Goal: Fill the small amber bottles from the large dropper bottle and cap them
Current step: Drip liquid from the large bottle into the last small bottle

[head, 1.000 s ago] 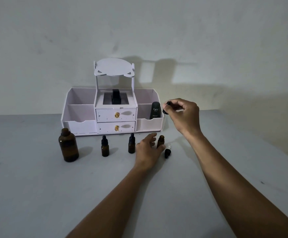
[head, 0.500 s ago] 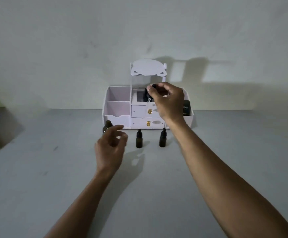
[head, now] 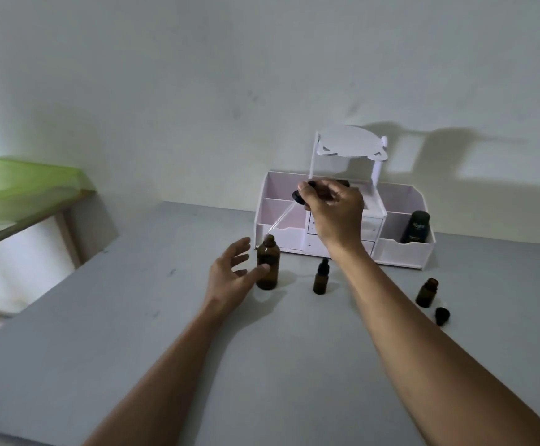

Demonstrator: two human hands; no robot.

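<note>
While the right hand (head: 334,210) pinches the black cap of a dropper (head: 299,197) between thumb and fingertips, its thin glass tube (head: 278,220) slants down and to the left, the tip ending just above the open neck of the large amber bottle (head: 267,263). That bottle stands upright on the grey table (head: 133,317), in front of the left end of a white organizer (head: 400,252). The left hand (head: 231,276) has its grip spread open, fingers loosely curled, with the thumb touching or nearly touching the bottle's side (which of the two is hard to tell). A small capped bottle (head: 321,277) stands just right of the large one. Farther right, a small uncapped bottle (head: 427,292) stands with a loose black cap (head: 442,315) lying beside it. A dark tube (head: 417,226) leans in the organizer's right compartment.
</note>
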